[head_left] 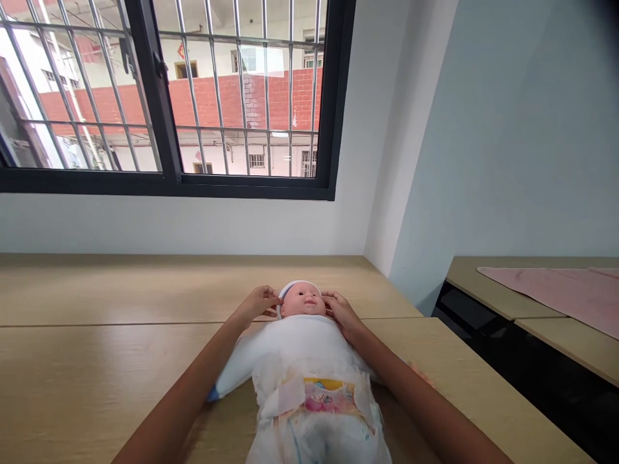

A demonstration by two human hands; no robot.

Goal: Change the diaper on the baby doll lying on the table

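A baby doll [304,299] lies on its back on the wooden table, its head toward the window. It wears a white cap [294,283] with a blue inner edge, a white long-sleeved top [300,338] with a blue cuff, and a white diaper [329,399] with a colourful printed front panel. My left hand [261,302] pinches the cap's edge beside the doll's head. On the other side, my right hand [342,312] has its fingers curled at the cap's edge, against the doll's cheek; its fingertips are partly hidden.
The pale wooden table [120,374] spans the front, with a seam across it. Behind it stands a white wall with a dark-framed, barred window [251,187]. To the right, past a dark gap, another table [488,290] carries a pink cloth [565,293].
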